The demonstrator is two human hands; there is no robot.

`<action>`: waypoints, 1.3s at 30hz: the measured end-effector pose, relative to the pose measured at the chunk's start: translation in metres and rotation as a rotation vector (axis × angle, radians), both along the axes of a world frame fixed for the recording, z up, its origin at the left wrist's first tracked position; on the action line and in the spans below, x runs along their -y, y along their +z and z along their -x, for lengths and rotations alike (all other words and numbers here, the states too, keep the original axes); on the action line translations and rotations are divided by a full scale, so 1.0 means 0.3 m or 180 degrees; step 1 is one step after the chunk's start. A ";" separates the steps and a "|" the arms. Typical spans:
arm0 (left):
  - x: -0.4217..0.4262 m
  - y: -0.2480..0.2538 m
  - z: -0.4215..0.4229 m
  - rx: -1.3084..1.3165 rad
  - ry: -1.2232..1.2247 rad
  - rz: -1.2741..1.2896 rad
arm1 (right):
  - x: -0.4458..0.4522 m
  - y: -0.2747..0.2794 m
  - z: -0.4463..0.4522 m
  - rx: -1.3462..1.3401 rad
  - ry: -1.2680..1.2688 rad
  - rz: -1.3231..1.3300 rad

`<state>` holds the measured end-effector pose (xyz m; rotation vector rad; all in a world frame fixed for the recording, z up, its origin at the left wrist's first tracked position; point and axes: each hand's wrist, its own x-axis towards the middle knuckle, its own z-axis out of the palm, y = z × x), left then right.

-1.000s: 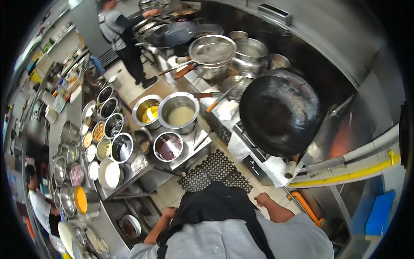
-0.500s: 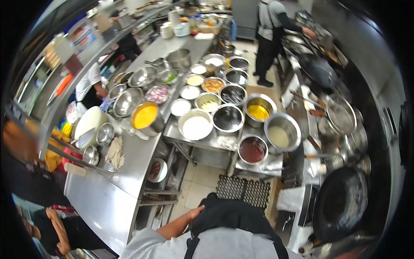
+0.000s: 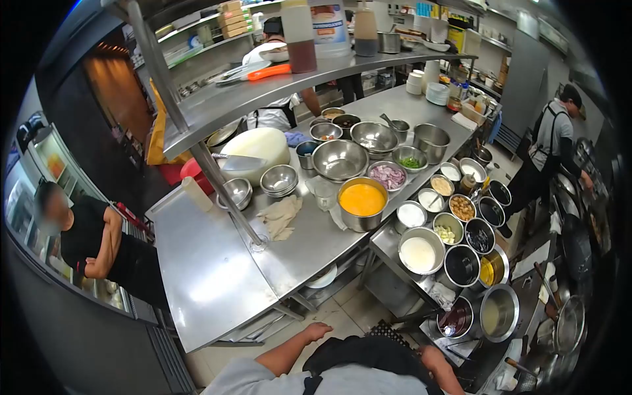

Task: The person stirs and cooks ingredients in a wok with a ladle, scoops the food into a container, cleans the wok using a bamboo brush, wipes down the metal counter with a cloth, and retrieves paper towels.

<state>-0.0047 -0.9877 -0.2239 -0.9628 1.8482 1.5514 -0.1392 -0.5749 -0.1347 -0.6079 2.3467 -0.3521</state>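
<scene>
My left hand (image 3: 318,330) hangs low in front of the apron, its fingers loosely curled with nothing in them. Beside the apron's other edge is my right hand (image 3: 431,357), also curled and with nothing visible in it. It is nearest to the pot of dark red sauce (image 3: 455,318) and the wide pot of pale liquid (image 3: 498,313). Beyond my left hand lies the edge of the steel counter (image 3: 217,276). A pot of orange liquid (image 3: 362,199) and a bowl of chopped onion (image 3: 387,176) stand on this counter.
A person with crossed arms (image 3: 105,243) stands at the left by a glass-door fridge. Another works at the stove, far right (image 3: 556,131); a third is partly hidden behind the shelf (image 3: 276,82). A wok (image 3: 577,247) and strainer (image 3: 570,324) are at the right.
My view has swung left, from the stove to the steel counter and fridge. Both my hands show; half a second ago only the left did.
</scene>
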 end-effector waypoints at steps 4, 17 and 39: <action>0.116 -0.221 -0.134 -0.0508 -0.0173 0.0884 | 0.275 0.288 0.105 -0.0024 -0.0054 0.0065; -0.651 -0.324 -1.161 0.1832 0.2278 0.0905 | 0.891 0.262 0.153 0.0496 0.3670 -0.0109; -0.958 -0.401 -1.925 0.1567 0.3610 0.1406 | 2.449 0.748 0.213 0.0530 0.0103 0.4415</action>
